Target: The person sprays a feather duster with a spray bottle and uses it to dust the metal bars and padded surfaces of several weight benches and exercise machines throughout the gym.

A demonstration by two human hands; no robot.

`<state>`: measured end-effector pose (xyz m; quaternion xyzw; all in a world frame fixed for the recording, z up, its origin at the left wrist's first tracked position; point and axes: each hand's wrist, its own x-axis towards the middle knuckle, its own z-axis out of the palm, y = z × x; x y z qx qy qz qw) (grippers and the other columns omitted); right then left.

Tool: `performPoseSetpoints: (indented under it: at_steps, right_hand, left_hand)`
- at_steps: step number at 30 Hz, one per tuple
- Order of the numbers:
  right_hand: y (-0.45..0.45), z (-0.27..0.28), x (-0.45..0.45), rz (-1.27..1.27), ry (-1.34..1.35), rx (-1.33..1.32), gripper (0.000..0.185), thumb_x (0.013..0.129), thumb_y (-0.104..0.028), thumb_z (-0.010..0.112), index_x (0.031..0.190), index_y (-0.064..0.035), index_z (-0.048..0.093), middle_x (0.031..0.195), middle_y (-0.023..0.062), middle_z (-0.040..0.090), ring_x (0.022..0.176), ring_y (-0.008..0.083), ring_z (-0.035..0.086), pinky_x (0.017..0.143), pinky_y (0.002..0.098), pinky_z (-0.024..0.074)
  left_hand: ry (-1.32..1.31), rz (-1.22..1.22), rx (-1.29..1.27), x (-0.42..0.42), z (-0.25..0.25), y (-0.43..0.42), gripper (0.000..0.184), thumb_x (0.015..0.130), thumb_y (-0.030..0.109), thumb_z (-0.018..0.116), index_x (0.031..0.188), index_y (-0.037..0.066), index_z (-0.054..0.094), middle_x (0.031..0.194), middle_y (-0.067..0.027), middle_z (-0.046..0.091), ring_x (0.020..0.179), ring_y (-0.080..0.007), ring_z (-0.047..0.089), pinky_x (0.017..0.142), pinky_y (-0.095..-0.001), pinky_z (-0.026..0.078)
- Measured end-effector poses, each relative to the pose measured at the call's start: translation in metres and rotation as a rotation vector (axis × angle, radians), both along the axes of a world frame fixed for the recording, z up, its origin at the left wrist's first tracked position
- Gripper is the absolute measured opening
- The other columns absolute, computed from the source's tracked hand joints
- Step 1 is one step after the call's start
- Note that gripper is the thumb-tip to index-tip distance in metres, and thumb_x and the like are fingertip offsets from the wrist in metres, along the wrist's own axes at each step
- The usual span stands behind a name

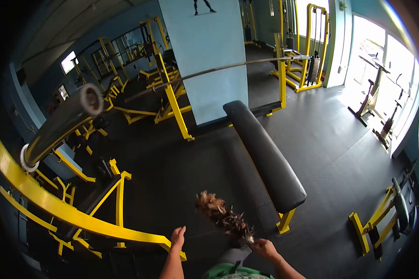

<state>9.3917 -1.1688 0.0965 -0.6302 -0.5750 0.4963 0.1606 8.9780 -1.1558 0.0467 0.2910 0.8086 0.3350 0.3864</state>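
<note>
My right hand (265, 249) is closed around the handle end of a feather duster (226, 219) with brown and dark feathers. The duster points up and left, over the dark floor, and its handle is mostly hidden by my hand. To the left, my left hand (177, 236) is raised beside the lower end of a curved yellow machine arm (97, 222). Its fingers are loosely extended, and nothing shows in them. A black padded bench (265, 156) stands ahead of my right hand, with a yellow leg at its near end.
A long barbell (219, 69) rests across yellow uprights beyond the bench, before a blue pillar (208, 60). At left, a padded roller (63, 125) juts from the curved yellow arm. Yellow machines stand around the room; exercise bikes (372, 90) are by the bright windows. Another yellow-framed bench (381, 218) is at right.
</note>
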Motion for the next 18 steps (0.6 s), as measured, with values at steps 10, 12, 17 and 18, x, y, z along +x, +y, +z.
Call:
performPoseSetpoints:
  at_steps: [10,12,17,18]
  right_hand:
    - [0.236,0.027,-0.026,0.034,-0.030,0.119,0.033,0.079,-0.026,0.067,0.102,-0.0018,0.066,0.088,0.0198,0.068,0.086,0.0343,0.067,0.075,0.0390,0.0518]
    - [0.275,0.019,-0.035,0.073,-0.051,0.089,0.034,0.080,-0.026,0.066,0.102,-0.0016,0.066,0.088,0.0200,0.068,0.087,0.0348,0.067,0.075,0.0393,0.0517]
    - [0.401,0.008,-0.066,0.261,-0.072,0.124,0.032,0.084,-0.027,0.061,0.100,-0.0005,0.067,0.086,0.0228,0.067,0.088,0.0381,0.065,0.076,0.0412,0.0514]
    - [0.422,0.009,-0.073,0.341,-0.075,0.117,0.032,0.084,-0.027,0.061,0.100,-0.0005,0.067,0.086,0.0228,0.067,0.088,0.0381,0.065,0.076,0.0412,0.0514]
  left_hand:
    - [-0.083,-0.081,0.123,0.004,0.089,0.218,0.069,0.088,0.050,0.056,0.132,-0.003,0.046,0.128,-0.0207,0.054,0.121,-0.0288,0.050,0.103,-0.0359,0.038]
    - [-0.127,0.025,0.149,-0.001,0.095,0.243,0.067,0.088,0.049,0.057,0.130,-0.002,0.047,0.128,-0.0195,0.054,0.121,-0.0277,0.050,0.103,-0.0354,0.038]
    - [-0.132,0.266,0.162,-0.033,0.077,0.284,0.067,0.088,0.050,0.057,0.129,-0.002,0.048,0.128,-0.0199,0.054,0.120,-0.0276,0.051,0.100,-0.0358,0.040]
    - [-0.135,0.346,0.157,-0.039,0.073,0.283,0.067,0.088,0.050,0.057,0.129,-0.002,0.048,0.128,-0.0199,0.054,0.120,-0.0276,0.051,0.100,-0.0358,0.040]
